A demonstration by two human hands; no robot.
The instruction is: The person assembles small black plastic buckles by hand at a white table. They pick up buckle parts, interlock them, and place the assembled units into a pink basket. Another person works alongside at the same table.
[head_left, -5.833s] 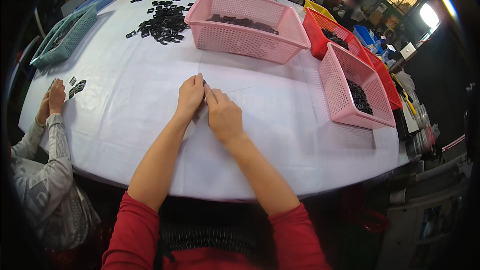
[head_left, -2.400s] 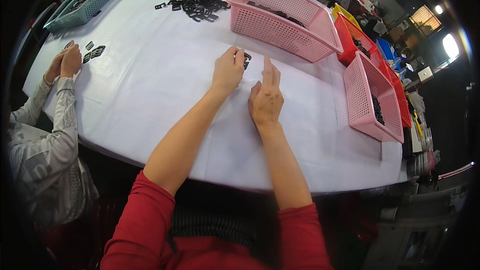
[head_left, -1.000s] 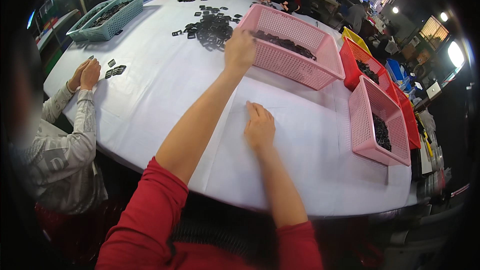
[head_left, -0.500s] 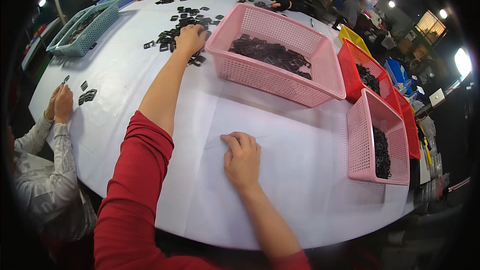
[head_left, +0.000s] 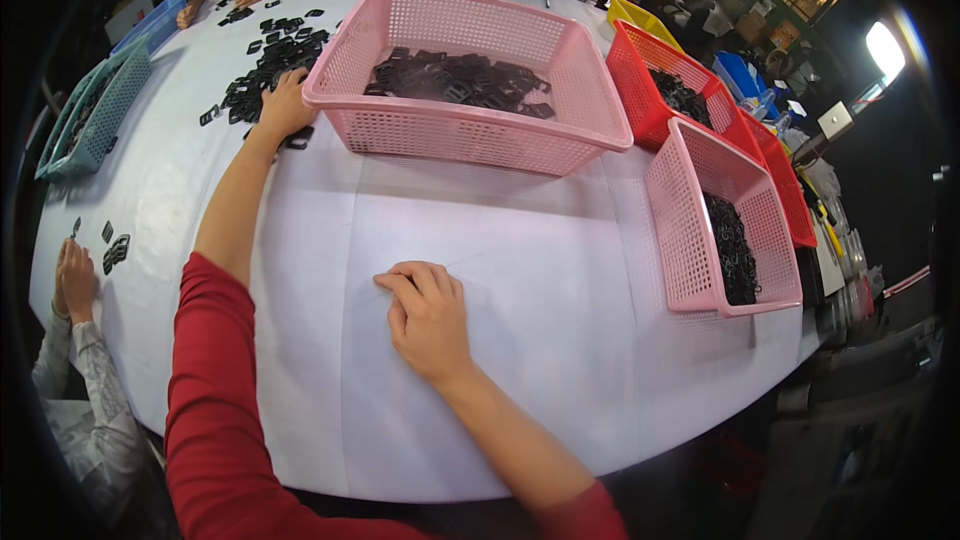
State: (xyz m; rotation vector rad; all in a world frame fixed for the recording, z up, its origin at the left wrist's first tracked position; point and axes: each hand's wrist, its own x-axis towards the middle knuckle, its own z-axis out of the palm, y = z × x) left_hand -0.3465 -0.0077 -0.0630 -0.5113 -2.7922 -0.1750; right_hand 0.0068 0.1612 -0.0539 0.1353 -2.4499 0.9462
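Note:
My left arm stretches out to a heap of small black plastic buckles (head_left: 262, 75) on the white table. There my left hand (head_left: 286, 106) lies at the heap's near edge, beside the corner of a large pink basket (head_left: 465, 130). Its fingers are bent but apart, touching the buckles; the tips are partly hidden. More black buckles (head_left: 460, 80) fill the bottom of that basket. Closer to me, my right hand (head_left: 430, 320) rests on the bare tabletop with its fingers curled together. Whatever may be between those fingers is hidden.
At the right stand a smaller pink basket (head_left: 685, 240) of black hooked pieces, red baskets (head_left: 640, 80) and a yellow one (head_left: 640, 20). Teal baskets (head_left: 100, 130) line the left edge. Another person's hands (head_left: 75, 280) work at left; others sit across the table (head_left: 480, 420).
The whole view has swung right, so things sit further left in the picture. My left hand has come slightly nearer along the heap; my right hand stays in nearly the same spot.

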